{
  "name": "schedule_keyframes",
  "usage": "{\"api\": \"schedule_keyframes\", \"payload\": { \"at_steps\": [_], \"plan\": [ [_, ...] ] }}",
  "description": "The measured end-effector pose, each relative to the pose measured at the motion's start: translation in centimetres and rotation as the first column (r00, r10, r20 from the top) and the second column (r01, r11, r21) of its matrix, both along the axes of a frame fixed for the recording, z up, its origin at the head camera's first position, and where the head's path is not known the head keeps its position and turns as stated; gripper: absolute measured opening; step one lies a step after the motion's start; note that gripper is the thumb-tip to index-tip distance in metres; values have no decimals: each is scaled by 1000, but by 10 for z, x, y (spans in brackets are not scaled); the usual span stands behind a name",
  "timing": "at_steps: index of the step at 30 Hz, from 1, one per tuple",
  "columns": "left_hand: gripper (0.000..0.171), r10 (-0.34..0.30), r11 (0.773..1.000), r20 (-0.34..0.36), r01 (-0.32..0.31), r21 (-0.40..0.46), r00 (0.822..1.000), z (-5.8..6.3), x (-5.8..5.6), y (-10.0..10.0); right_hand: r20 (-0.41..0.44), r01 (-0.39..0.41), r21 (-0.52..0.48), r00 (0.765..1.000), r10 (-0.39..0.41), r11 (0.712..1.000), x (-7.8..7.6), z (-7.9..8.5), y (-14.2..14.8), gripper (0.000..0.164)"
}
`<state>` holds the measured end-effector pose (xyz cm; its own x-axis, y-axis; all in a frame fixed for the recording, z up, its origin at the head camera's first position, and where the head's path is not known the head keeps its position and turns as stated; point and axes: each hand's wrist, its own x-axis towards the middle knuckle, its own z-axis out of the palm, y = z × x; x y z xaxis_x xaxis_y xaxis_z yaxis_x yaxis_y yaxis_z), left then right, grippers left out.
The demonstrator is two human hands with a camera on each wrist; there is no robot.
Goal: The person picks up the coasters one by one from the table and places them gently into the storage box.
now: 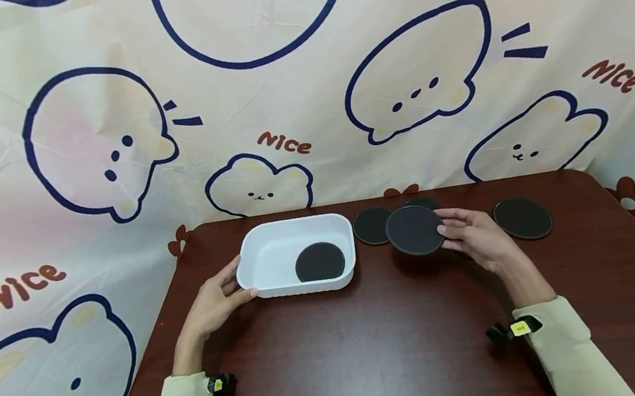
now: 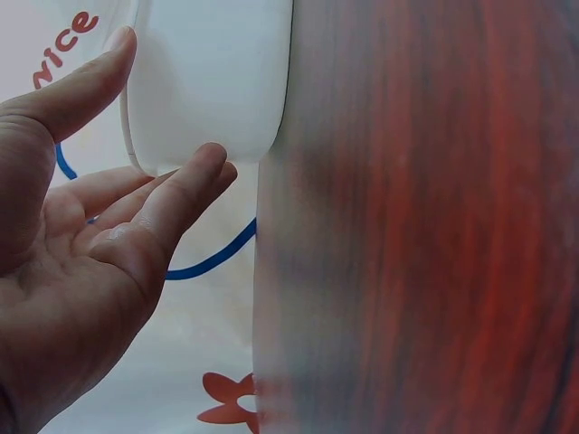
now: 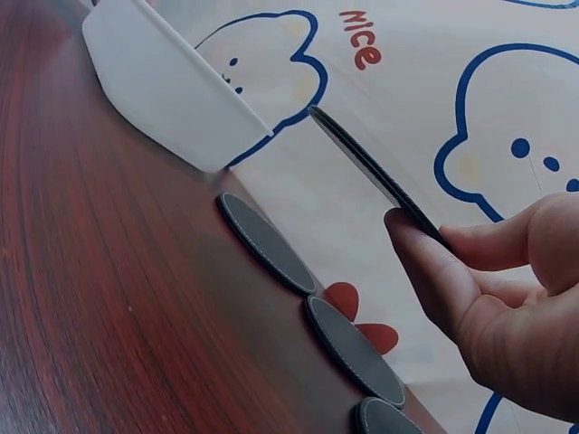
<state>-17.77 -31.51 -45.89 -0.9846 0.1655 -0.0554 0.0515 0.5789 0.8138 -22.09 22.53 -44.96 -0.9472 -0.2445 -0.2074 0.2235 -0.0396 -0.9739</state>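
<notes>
My right hand [image 1: 471,236] pinches a round black coaster [image 1: 413,231] by its edge, above the table. In the right wrist view, the coaster [image 3: 375,172] appears almost edge-on between thumb and fingers. To the left stands a white plastic basin [image 1: 268,283] with rounded corners, and another black coaster [image 1: 320,262] lies inside it. My left hand [image 1: 217,301] holds the basin's left end, thumb at the front corner and fingers along the side. From the left wrist, the thumb touches the rim of the basin [image 2: 213,81] and the fingertips its end wall.
Along the back of the dark wooden table [image 1: 336,359] lie more coasters: one [image 1: 372,226] beside the basin, one [image 1: 422,202] partly hidden behind the held coaster, and one [image 1: 522,218] at the right. A printed cloth [image 1: 283,104] hangs behind the table.
</notes>
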Motion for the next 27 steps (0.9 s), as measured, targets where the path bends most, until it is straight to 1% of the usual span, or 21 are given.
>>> {"api": "schedule_keyframes", "payload": {
  "at_steps": [12,27],
  "plan": [
    [95,-1,1000,11,1,22,1000,-1,0,-1,-33,-18,-22,999,17,1000,-3,-2,-16,62],
    [95,-5,1000,2,5,24,1000,-2,0,-1,-34,-34,-31,999,33,999,-7,-2,-42,61]
  ]
}}
